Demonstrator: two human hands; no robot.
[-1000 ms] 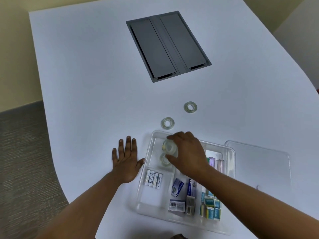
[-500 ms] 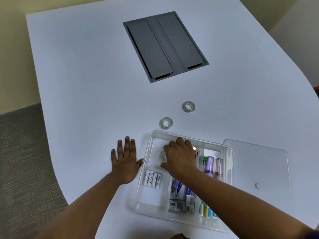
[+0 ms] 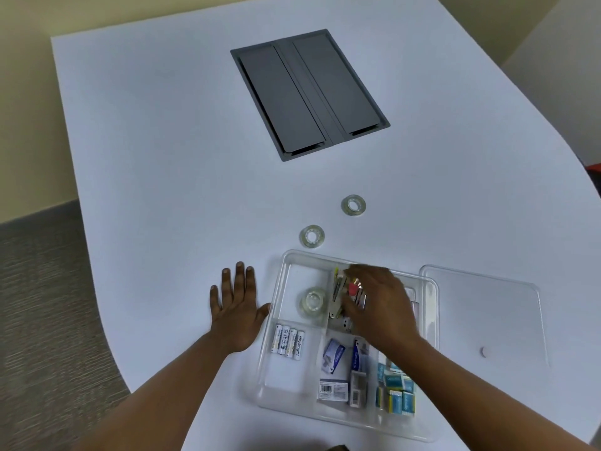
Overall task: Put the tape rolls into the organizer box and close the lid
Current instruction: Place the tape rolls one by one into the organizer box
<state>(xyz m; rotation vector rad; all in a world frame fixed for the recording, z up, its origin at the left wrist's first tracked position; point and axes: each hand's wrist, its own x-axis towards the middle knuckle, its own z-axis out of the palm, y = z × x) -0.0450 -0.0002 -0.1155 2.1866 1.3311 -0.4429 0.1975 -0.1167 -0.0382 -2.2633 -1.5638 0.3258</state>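
My right hand [image 3: 377, 307] is motion-blurred — I cannot tell whether its fingers hold anything. It hides the middle compartments of the organizer box [image 3: 279, 320] and part of the far rim. The table [image 3: 162, 141] runs off the near and right edges, and the battery [image 3: 288, 340] lettering is too small to read.

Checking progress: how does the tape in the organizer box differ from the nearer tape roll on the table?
The tape in the box sits in the organizer box's upper-left compartment and looks taller, possibly two rolls stacked; the nearer tape roll lies as one flat ring on the table, outside and not yet stowed. Both are clear tape.
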